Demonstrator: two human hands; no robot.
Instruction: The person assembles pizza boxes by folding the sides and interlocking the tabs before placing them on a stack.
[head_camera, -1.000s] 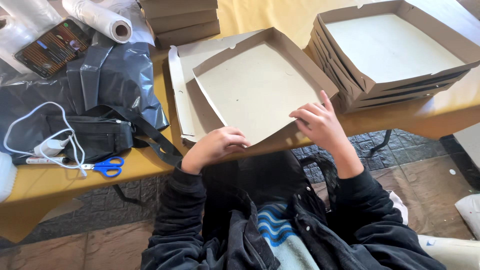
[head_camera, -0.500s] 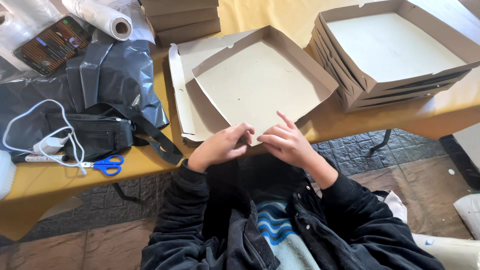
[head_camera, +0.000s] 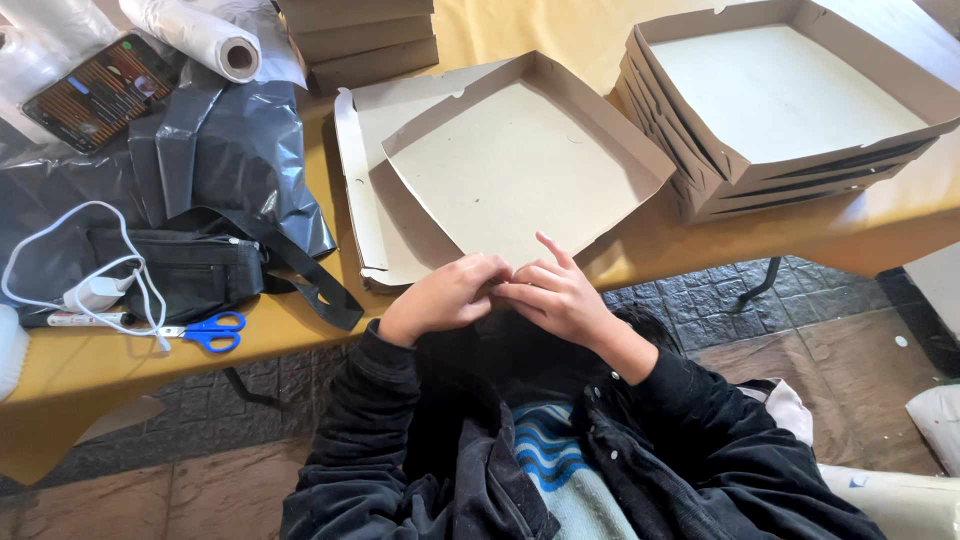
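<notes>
Left hand (head_camera: 440, 298): curling loosely, fingertips pressing on the near corner of the folded cardboard box (head_camera: 520, 165); pinching the flap or only touching it — cannot tell.
Right hand (head_camera: 555, 292): meeting the left at the same corner, index finger lifting straight toward 12 o'clock, other fingers bending onto the cardboard edge; a closed grasp not showing clearly, so cannot tell.
Folded cardboard box: lying open-side up and turned like a diamond on the yellow table (head_camera: 300, 330), near corner pointing to 6 o'clock at the table edge, under both hands.
Flat cardboard sheet (head_camera: 365, 190): lying beneath the box, sticking out at 9 o'clock.
Stack of finished boxes (head_camera: 780, 110): sitting at 2 o'clock from the hands, well apart.
Second pile of boxes (head_camera: 360, 35): standing at 11 o'clock, at the frame's top.
Blue-handled scissors (head_camera: 205, 331): resting at 9 o'clock, near the table edge.
Black pouch (head_camera: 175, 270): lying just above the scissors, a white cable (head_camera: 60, 265) looping over it.
Grey plastic bag (head_camera: 240, 150): spreading at 10 o'clock.
Plastic film roll (head_camera: 200, 35): lying at 11 o'clock, far corner.
</notes>
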